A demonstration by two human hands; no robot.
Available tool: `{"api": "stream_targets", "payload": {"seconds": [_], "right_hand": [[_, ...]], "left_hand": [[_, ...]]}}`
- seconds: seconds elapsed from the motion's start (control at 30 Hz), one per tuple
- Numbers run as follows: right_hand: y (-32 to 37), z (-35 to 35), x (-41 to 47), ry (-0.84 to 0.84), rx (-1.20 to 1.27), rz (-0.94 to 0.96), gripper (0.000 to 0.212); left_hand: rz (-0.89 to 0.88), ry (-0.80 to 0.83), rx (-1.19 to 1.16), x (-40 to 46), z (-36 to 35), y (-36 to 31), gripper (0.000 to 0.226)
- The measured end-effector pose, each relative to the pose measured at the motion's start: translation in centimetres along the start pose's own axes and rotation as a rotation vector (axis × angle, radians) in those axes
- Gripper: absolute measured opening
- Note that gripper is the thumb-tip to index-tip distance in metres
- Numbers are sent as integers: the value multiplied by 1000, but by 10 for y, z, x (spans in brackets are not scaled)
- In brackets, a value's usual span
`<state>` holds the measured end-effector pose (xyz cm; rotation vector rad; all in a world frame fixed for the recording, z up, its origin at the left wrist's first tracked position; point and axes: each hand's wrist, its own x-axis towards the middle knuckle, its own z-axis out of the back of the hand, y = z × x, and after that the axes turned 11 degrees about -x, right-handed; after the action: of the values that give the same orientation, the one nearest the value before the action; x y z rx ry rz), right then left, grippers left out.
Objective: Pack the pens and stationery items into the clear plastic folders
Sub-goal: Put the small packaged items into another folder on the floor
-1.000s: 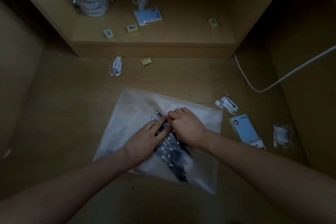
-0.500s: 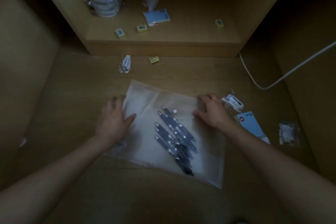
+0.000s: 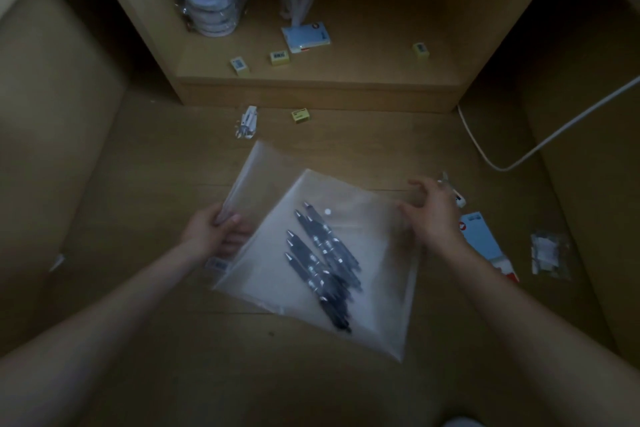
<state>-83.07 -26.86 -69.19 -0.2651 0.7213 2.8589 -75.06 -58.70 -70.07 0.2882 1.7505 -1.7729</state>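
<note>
Head view, dim light: translucent clear plastic folder lies near the middle of the brown wooden floor, with a cluster of dark pens with silver tips seen through it beside its white snap button. Left hand grips the edge of a second clear plastic sheet at the folder's left side, fingers curled round it. Right hand hovers at the folder's right edge, fingers loosely bent; contact cannot be told. Blue-and-white notepad pack lies just right of that hand. Small yellow boxes sit on the raised wooden shelf at the floor's far edge
</note>
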Motion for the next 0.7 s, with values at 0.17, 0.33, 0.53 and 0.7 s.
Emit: {"api": "stream_targets", "payload": {"seconds": [0.17,0.33,0.53,0.7], "right_hand": [[-26,-19,-42,95,42,-248,55],[-7,-34,-47,228,534,-374,39],[0,-32,-35,293,778,-379,13],[-2,-23,-38,400,1149,-385,12]], "left_hand": [[-171,-66,-12,-5,9,3,20],[-288,-121,-46,-2,10,-3,21],[-364,-167,-91,-7,12,-13,22],[-419,-191,-121,-7,19,-36,20]]}}
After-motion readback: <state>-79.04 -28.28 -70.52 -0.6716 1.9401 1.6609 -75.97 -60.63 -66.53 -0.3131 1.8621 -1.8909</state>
